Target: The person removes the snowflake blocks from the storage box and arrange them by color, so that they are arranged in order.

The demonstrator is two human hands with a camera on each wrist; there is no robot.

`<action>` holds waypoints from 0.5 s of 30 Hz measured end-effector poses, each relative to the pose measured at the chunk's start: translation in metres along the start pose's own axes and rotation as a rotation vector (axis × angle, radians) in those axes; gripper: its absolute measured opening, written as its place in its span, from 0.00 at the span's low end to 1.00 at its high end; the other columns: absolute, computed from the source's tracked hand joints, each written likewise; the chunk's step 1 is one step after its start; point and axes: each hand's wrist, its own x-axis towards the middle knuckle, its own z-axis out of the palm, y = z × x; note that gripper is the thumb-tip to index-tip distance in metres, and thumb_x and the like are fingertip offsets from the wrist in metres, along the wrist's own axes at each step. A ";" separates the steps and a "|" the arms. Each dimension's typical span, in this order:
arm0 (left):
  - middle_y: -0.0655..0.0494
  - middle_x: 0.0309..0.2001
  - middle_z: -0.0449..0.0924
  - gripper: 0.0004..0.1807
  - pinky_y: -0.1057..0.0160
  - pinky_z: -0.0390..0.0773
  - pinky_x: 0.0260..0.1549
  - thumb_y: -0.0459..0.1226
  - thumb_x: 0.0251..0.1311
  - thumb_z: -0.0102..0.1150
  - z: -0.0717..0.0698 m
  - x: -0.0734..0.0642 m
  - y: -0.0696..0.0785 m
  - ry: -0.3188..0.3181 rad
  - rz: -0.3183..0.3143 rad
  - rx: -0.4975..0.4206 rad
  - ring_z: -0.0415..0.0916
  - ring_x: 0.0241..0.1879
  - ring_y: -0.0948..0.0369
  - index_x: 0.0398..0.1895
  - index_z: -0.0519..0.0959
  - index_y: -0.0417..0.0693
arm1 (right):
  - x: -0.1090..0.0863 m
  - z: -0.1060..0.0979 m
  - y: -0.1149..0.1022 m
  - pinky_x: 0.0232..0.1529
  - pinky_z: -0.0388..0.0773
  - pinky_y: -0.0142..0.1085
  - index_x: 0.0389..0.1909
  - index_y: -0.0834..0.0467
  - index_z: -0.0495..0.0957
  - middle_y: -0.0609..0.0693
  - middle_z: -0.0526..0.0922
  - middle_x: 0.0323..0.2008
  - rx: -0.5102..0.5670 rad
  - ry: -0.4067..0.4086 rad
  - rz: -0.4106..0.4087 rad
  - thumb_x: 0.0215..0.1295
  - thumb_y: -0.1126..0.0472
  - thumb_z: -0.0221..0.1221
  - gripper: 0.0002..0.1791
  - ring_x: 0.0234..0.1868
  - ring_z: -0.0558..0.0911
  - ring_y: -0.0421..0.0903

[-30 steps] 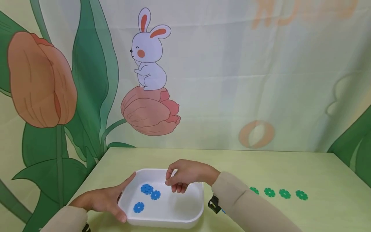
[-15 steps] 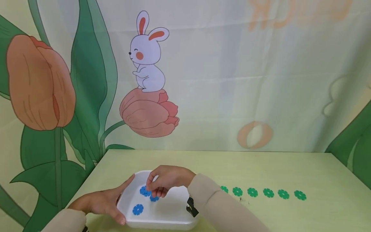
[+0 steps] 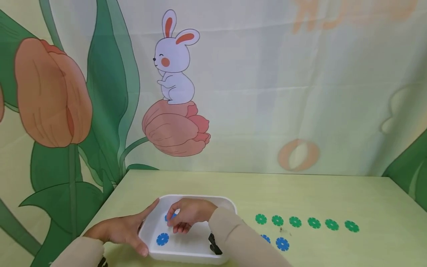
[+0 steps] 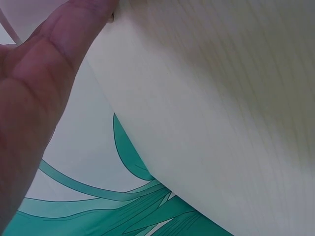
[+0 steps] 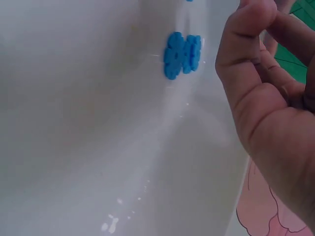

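A white tray [image 3: 190, 256] stands on the table at the front. My left hand [image 3: 123, 230] grips its left end, the thumb along the front corner and a finger at the back corner. In the left wrist view a length of that hand [image 4: 44, 73] shows beside the tabletop. My right hand [image 3: 190, 215] is inside the tray with curled fingers, low over blue flower-shaped plastic discs [image 5: 173, 55]. Its fingers partly hide these in the head view; whether they pinch a disc is not clear. Another blue disc [image 3: 162, 239] lies nearer the tray's front left.
Right of the tray, several green flower-shaped discs [image 3: 295, 221] lie in a row on the pale table [image 3: 320, 196]. Two blue discs [image 3: 282, 244] lie in front of them, one partly behind the right sleeve [image 3: 247, 237]. A printed curtain [image 3: 240, 92] hangs behind the table.
My right hand has moved left and lower over the blue discs in the tray. The right sleeve has uncovered more green discs and two blue ones. My left hand stays on the tray.
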 end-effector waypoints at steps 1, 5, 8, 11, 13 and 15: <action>0.35 0.71 0.49 0.77 0.64 0.67 0.56 0.51 0.48 0.78 0.000 0.000 0.000 0.002 0.000 -0.001 0.61 0.60 0.49 0.77 0.20 0.44 | 0.002 0.001 0.001 0.25 0.74 0.30 0.41 0.60 0.77 0.52 0.79 0.23 -0.004 0.000 0.007 0.70 0.66 0.61 0.03 0.22 0.74 0.43; 0.35 0.73 0.46 0.77 0.63 0.66 0.57 0.52 0.48 0.77 -0.001 0.000 -0.001 0.008 -0.007 0.009 0.60 0.62 0.50 0.77 0.21 0.45 | 0.008 0.004 0.006 0.25 0.75 0.31 0.43 0.59 0.77 0.52 0.80 0.23 -0.011 -0.015 0.033 0.70 0.65 0.61 0.04 0.22 0.74 0.44; 0.36 0.75 0.42 0.77 0.61 0.65 0.59 0.54 0.48 0.77 -0.001 -0.001 -0.001 0.016 -0.013 0.025 0.58 0.63 0.50 0.78 0.21 0.47 | 0.013 0.005 0.012 0.25 0.75 0.31 0.44 0.60 0.78 0.52 0.80 0.23 -0.005 -0.032 0.047 0.70 0.65 0.60 0.05 0.22 0.75 0.44; 0.36 0.76 0.39 0.77 0.62 0.64 0.59 0.55 0.47 0.77 0.000 -0.001 -0.001 0.023 -0.012 0.047 0.56 0.65 0.50 0.78 0.22 0.48 | 0.017 0.008 0.017 0.24 0.75 0.30 0.46 0.59 0.78 0.53 0.81 0.23 -0.001 -0.043 0.047 0.70 0.66 0.61 0.06 0.21 0.75 0.43; 0.37 0.76 0.39 0.77 0.65 0.64 0.59 0.55 0.47 0.77 -0.001 -0.002 -0.001 0.027 -0.008 0.061 0.55 0.66 0.49 0.78 0.22 0.49 | 0.020 0.011 0.019 0.23 0.75 0.30 0.46 0.59 0.78 0.53 0.81 0.23 -0.009 -0.045 0.035 0.68 0.67 0.62 0.08 0.20 0.76 0.42; 0.36 0.76 0.40 0.77 0.68 0.64 0.58 0.55 0.46 0.78 -0.001 -0.002 0.000 0.034 -0.002 0.078 0.54 0.66 0.49 0.78 0.22 0.48 | 0.021 0.015 0.021 0.22 0.75 0.30 0.45 0.59 0.78 0.53 0.82 0.22 -0.029 -0.040 0.018 0.66 0.68 0.64 0.09 0.19 0.76 0.42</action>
